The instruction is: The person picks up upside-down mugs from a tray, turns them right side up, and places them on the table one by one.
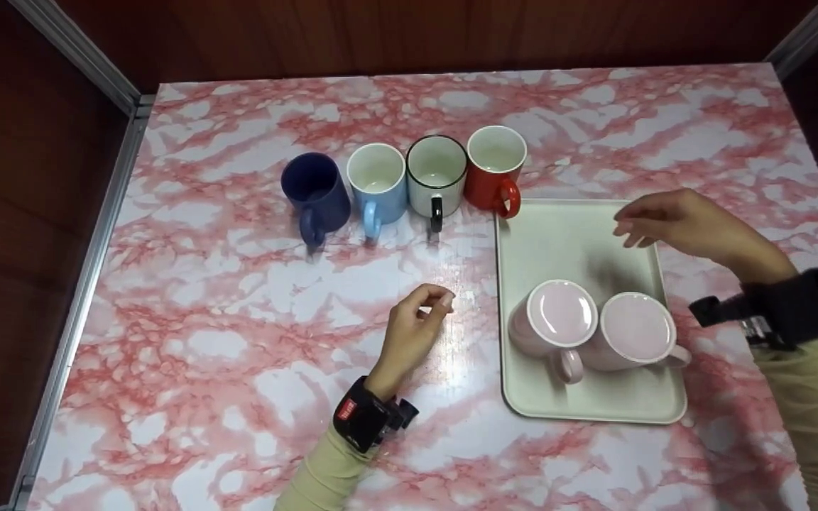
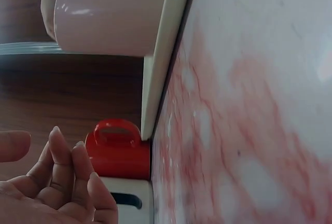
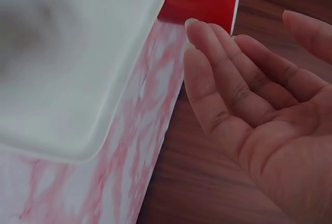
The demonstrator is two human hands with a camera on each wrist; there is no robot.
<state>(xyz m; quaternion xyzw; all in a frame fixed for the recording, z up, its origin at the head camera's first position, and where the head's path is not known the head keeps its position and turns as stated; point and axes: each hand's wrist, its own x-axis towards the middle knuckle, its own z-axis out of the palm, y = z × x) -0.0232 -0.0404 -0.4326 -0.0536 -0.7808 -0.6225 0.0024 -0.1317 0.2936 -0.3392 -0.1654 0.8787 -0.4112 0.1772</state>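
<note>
Two pink mugs, a left one (image 1: 562, 314) and a right one (image 1: 636, 332), stand side by side on the near half of a cream tray (image 1: 558, 401). My right hand (image 1: 693, 227) hovers over the tray's far right edge, fingers loosely bent and holding nothing. Left of the tray, my left hand (image 1: 415, 323) is held above the table with relaxed fingers and nothing in them. The red mug (image 1: 494, 188) stands at the tray's far left corner, its handle overlapping the rim in the head view. In the right wrist view, my fingertips (image 3: 199, 68) appear below that mug.
Left of the red mug, in a row, stand a white mug with a black handle (image 1: 437, 181), a light blue mug (image 1: 380, 199) and a dark blue mug (image 1: 327, 202). The marbled pink table (image 1: 238, 341) is bounded by brown panels (image 1: 451, 35) at the back and sides.
</note>
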